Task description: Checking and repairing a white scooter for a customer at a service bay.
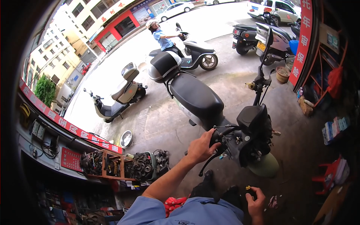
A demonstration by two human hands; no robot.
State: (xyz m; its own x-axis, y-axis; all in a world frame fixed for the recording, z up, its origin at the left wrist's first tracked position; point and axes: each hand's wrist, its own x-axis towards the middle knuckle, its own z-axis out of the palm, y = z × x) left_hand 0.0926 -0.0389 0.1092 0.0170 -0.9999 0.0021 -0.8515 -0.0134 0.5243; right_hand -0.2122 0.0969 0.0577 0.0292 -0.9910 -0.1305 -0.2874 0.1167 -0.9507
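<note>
A motorcycle stands in front of me, its black seat [197, 93] stretching away and its front end with the dark headlight housing [250, 117] towards me. My left hand [200, 147] is closed over the handlebar grip [214, 142], beside the lever [208, 165]. Cables and exposed wiring show around the middle of the bar. Low at the right, my right hand [256, 202] pinches a small piece with a yellow end [248, 187]; its exact kind is too small to tell. That hand is apart from the motorcycle, near the pale green front fender [264, 165].
A person on a white scooter [198, 52] is beyond the motorcycle; a beige scooter [122, 90] stands left. Engine parts [142, 165] fill a bench by a metal basin [126, 138]. At right are a red stool [327, 176], boxes [335, 129] and a shelf [322, 67].
</note>
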